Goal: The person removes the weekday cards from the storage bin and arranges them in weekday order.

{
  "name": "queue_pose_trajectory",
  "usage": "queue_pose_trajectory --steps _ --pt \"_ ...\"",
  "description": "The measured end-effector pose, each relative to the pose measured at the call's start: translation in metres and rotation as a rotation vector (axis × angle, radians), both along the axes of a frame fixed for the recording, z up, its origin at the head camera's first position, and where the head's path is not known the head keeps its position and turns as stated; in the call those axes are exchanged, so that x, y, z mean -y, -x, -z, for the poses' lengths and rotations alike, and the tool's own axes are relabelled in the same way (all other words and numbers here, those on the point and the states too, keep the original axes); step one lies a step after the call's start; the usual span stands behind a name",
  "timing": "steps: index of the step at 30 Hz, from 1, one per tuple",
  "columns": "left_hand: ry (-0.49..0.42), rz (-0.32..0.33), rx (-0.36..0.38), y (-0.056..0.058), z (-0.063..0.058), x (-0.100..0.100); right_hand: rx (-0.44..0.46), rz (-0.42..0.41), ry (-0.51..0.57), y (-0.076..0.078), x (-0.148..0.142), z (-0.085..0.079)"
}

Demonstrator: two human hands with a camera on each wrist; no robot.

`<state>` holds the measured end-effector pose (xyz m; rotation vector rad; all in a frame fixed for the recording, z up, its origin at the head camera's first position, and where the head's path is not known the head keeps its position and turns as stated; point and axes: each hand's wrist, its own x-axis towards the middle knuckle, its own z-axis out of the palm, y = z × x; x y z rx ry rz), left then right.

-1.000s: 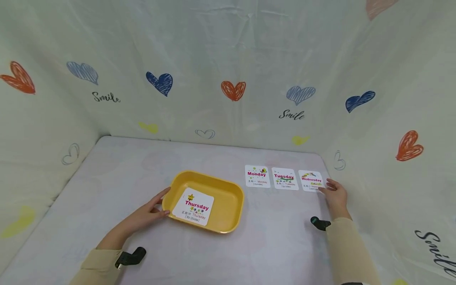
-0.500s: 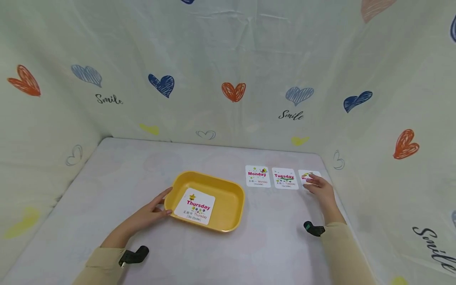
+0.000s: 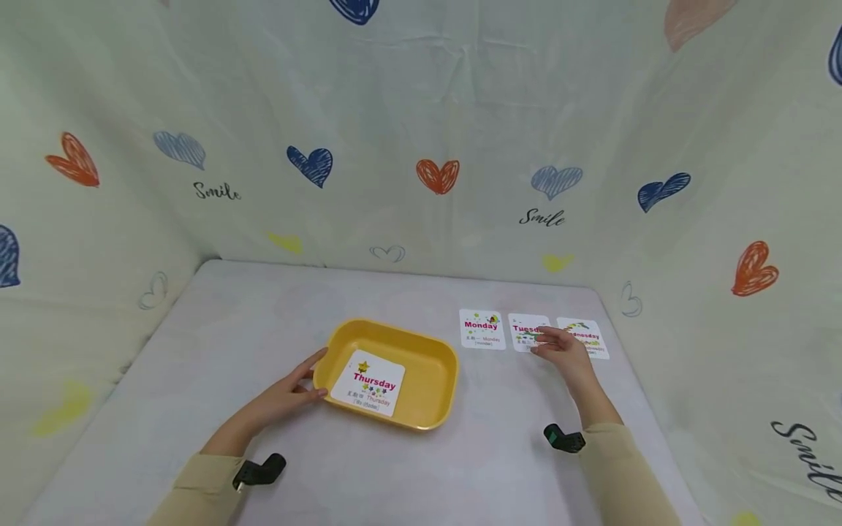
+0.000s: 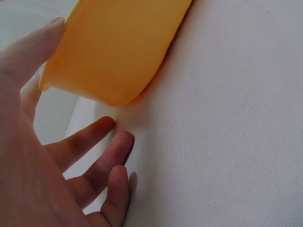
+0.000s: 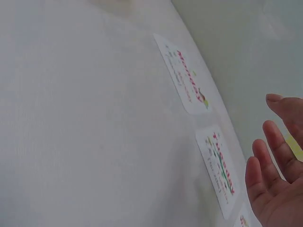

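A yellow tray [image 3: 421, 394] stands on the table with a white "Thursday" card [image 3: 370, 383] lying in its left part. My left hand [image 3: 279, 402] holds the tray's left rim between thumb and index finger; its other fingers spread below the rim in the left wrist view. To the right lies a row of white cards: "Monday" [image 3: 482, 330], "Tuesday" [image 3: 522, 321] and "Wednesday" [image 3: 595, 336]. My right hand [image 3: 569, 361] hovers above the Tuesday and Wednesday cards, partly covering both. In the right wrist view its fingers [image 5: 281, 153] are loosely extended and hold nothing.
A pale cloth covers the table [image 3: 487, 453]. Behind it and at both sides hangs a light curtain [image 3: 368, 88] printed with hearts and "Smile". A black wrist-worn device [image 3: 259, 470] sits at the left cuff, another black device [image 3: 563, 438] at the right.
My right hand has left the Wednesday card and moved left towards the Tuesday card. The left hand has stayed at the tray. The head view has shifted slightly.
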<state>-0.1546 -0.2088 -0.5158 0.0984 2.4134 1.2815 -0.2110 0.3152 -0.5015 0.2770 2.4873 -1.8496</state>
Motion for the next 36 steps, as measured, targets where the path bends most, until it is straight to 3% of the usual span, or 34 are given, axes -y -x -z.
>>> queue_pose_trajectory --steps 10,19,36 --pt "0.005 -0.005 -0.008 -0.001 -0.001 -0.001 -0.026 -0.131 0.049 -0.003 0.049 -0.008" --pt "0.026 -0.023 0.005 -0.001 -0.002 -0.003 -0.048 -0.189 0.066 0.003 0.091 -0.019" --pt "0.016 -0.016 0.007 0.0 -0.002 -0.002 0.013 -0.438 0.11 0.014 0.147 -0.036"
